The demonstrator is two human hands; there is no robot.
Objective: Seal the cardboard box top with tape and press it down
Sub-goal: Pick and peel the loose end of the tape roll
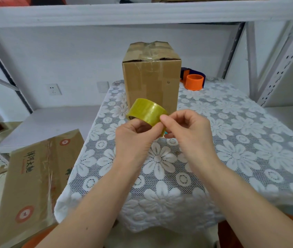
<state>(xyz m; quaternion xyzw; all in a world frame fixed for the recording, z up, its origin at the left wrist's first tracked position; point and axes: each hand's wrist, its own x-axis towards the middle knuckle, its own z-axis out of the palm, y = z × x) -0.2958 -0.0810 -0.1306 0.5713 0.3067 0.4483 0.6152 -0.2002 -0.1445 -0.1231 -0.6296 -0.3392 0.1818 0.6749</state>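
The left hand [135, 136] is closed around the roll of tape [146, 111], with its thumb across the front of the roll; the right hand [186, 129] pinches the edge of the roll with thumb and first finger pressed together; a tiny bit of blue peeks out under those fingers, and I cannot tell what it is. Both hands are up in the air over the table [231, 149], which wears a lacy cloth with white flowers.

Just behind the roll stands the cardboard box [151, 81]; it sits upright on the table, and the roll hides a bit of its bottom part; its top flaps are shut, with shiny clear tape already crinkled across the middle seam and down the front. To the right of the box, and a little behind it, is an orange and dark blue tape holder [194, 80]; the box covers its left end.

Down to the left of the box, off the table, a bigger printed box [34, 176] leans tilted; behind the box is a white wall with a plug socket [54, 89], and gray metal shelves [142, 13] stand around it all.
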